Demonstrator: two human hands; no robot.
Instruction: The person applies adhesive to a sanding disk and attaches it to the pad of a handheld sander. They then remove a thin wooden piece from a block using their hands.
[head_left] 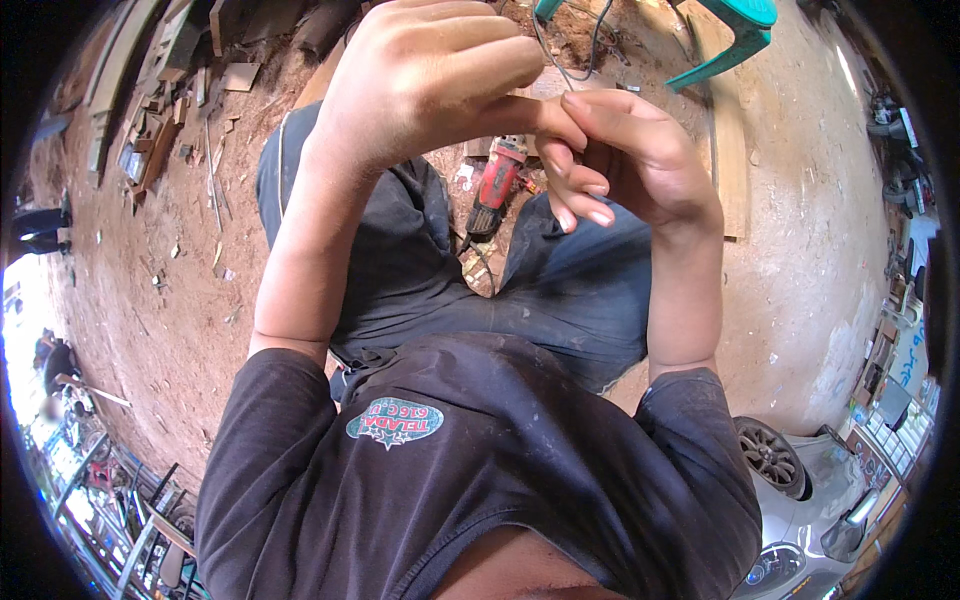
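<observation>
My left hand (pixel 425 85) is raised in front of me, its fingers curled in and its thumb side reaching across to the other hand. My right hand (pixel 630 150) pinches with thumb and forefinger right where the left fingertips end, so the two hands meet. Its other fingers are loosely bent. Whatever lies between the fingertips is too small or hidden to name. A thin dark cable (pixel 603 35) loops just beyond the right fingertips; whether it touches them I cannot tell. Below the hands, between my legs, a red and black angle grinder (pixel 497 185) lies with its cord toward me.
A green plastic chair or stool leg (pixel 735 55) stands at the far right, near a long wooden board (pixel 733 160). Wood offcuts (pixel 150 140) lie at the far left on the dirt-covered floor (pixel 150 300). A grey car (pixel 810 500) is at the near right, metal frames (pixel 125 520) at the near left.
</observation>
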